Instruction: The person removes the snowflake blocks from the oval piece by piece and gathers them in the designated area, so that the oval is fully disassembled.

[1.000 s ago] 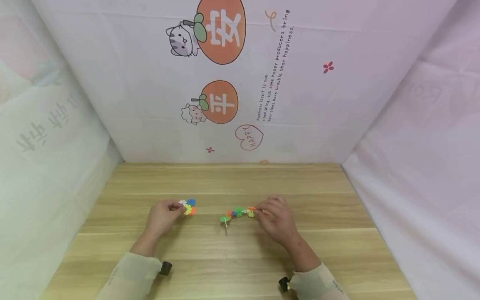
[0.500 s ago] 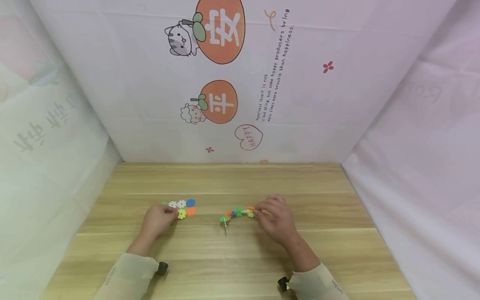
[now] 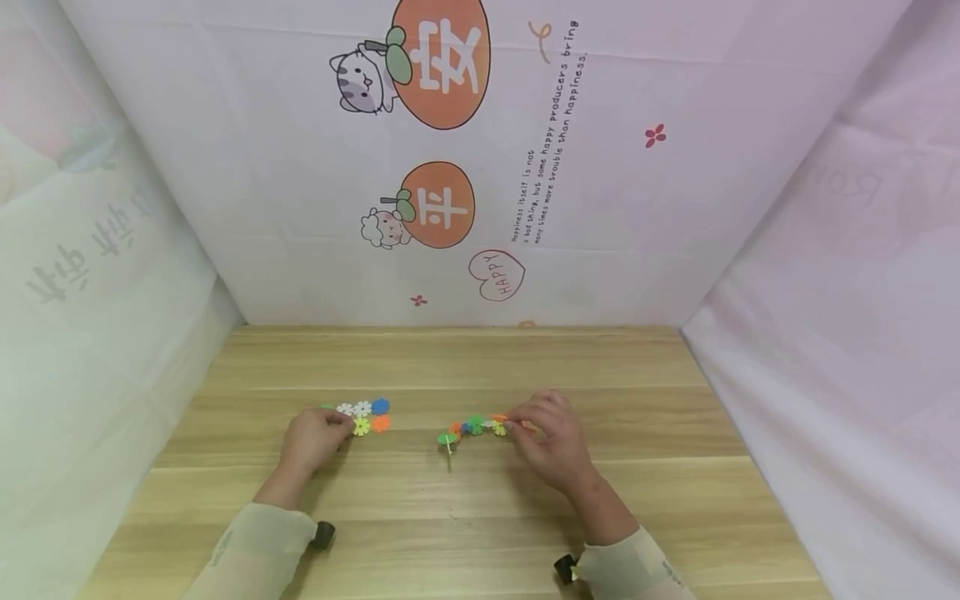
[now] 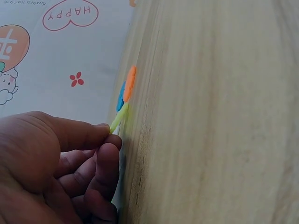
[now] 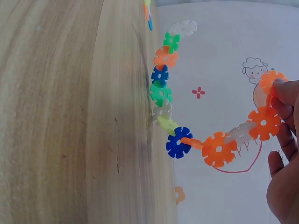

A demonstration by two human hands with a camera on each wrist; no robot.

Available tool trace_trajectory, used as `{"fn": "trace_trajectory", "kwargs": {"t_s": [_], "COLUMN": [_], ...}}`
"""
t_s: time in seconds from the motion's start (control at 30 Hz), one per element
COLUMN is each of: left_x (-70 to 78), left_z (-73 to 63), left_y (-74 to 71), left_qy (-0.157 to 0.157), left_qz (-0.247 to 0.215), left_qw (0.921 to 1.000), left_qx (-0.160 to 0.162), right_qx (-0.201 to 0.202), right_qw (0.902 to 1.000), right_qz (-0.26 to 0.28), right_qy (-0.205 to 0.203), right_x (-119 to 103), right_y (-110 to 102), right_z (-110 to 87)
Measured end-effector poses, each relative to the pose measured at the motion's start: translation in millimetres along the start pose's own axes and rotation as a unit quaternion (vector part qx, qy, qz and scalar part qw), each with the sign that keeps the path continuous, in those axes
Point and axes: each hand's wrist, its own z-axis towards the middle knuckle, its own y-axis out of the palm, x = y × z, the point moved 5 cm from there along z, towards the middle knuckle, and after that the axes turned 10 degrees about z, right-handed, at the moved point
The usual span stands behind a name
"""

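Observation:
Beside a small group of flower-shaped plastic discs, my left hand (image 3: 313, 440) pinches a yellow disc (image 4: 119, 117) between thumb and forefinger. Close to it lie an orange disc (image 3: 381, 423), a blue disc (image 3: 381, 406) and two white discs (image 3: 362, 408); a green one is partly hidden behind the hand. My right hand (image 3: 553, 437) pinches an orange disc (image 5: 272, 80) at one end of a curved chain of interlocked discs (image 5: 218, 149). That chain mixes orange, clear, dark blue, yellow and green pieces. Its far end, a clear disc (image 5: 188, 27), is farthest from the hand.
Both hands are over a wooden table (image 3: 465, 533). A white printed cloth (image 3: 600, 208) rises behind its far edge, with more cloth at the left and right sides. A black wrist camera (image 3: 323, 535) sits at the left sleeve.
My left hand has shifted left, bringing the yellow disc off the white and orange ones, and then stayed there. The right hand and its chain hold nearly still.

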Motion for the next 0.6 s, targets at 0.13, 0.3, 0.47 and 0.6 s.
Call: {"fn": "trace_trajectory", "kwargs": {"t_s": [0.13,0.3,0.47,0.6], "left_x": [-2.3,-2.3,-0.3,2.5], "left_z": [1.6,1.6,-1.0,-4.0], "left_y": [1.2,1.2,-0.8,-2.9], "left_qy": [0.001,0.004,0.004,0.017], "left_qz": [-0.002,-0.002,-0.014,-0.012], "left_qw": [1.0,1.0,0.9999,0.9997], "left_qx": [0.001,0.005,0.003,0.011], "right_qx": [0.0,0.002,0.002,-0.001], "right_qw": [1.0,1.0,1.0,1.0], "right_qz": [0.0,0.003,0.001,0.0], "right_qy": [0.0,-0.005,-0.005,0.0], "right_x": [0.0,0.5,2.3,3.5], "right_y": [0.2,0.3,0.2,0.8], "right_z": [-0.4,-1.0,-1.9,-2.2]}}
